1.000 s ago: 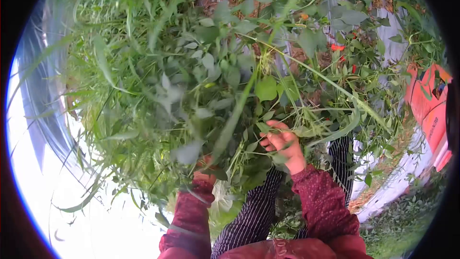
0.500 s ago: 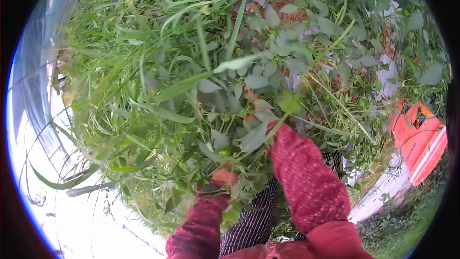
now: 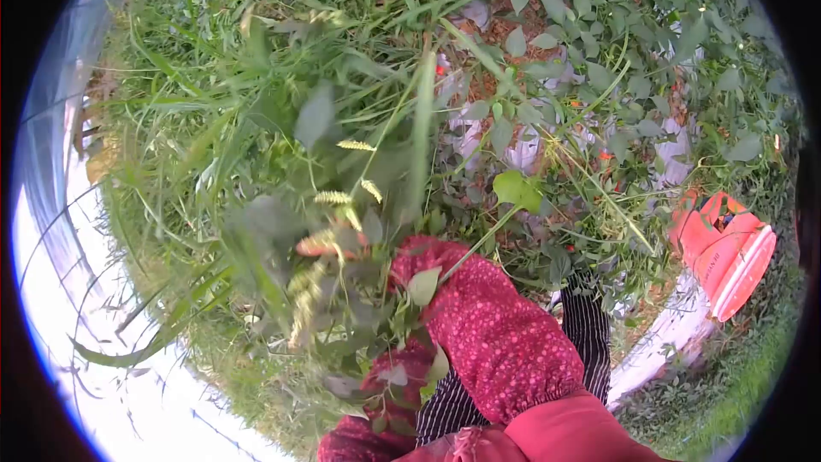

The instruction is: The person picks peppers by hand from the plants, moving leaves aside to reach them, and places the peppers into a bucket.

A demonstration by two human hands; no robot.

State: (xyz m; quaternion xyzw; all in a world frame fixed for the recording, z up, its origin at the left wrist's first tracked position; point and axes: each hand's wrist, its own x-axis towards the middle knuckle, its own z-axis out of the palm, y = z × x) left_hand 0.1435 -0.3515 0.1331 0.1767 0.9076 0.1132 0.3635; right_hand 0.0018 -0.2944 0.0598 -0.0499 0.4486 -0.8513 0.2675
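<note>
My right hand (image 3: 332, 242) is in the leafy plants left of centre, smeared by motion and partly covered by leaves. A red dotted sleeve (image 3: 505, 316) reaches to it from the lower right. Blurred leaves and yellowish grass seed heads (image 3: 333, 198) are around this hand; whether the fingers grip a stem cannot be made out. My left hand is hidden under foliage, with only its dark red sleeve (image 3: 389, 385) showing low in the middle. A bright green leaf (image 3: 517, 191) on a pale stalk stands above the right sleeve.
An orange-red bucket (image 3: 727, 252) with some dark contents is at the right. Pale ground sheeting (image 3: 522, 150) shows between plants, with small red fruits near it. Tall grass (image 3: 214, 111) fills the left. Translucent sheeting (image 3: 64, 120) runs along the left edge.
My right hand and sleeve have swung left, and the plants there are now blurred and pushed about. My left hand has gone from partly visible to hidden behind leaves.
</note>
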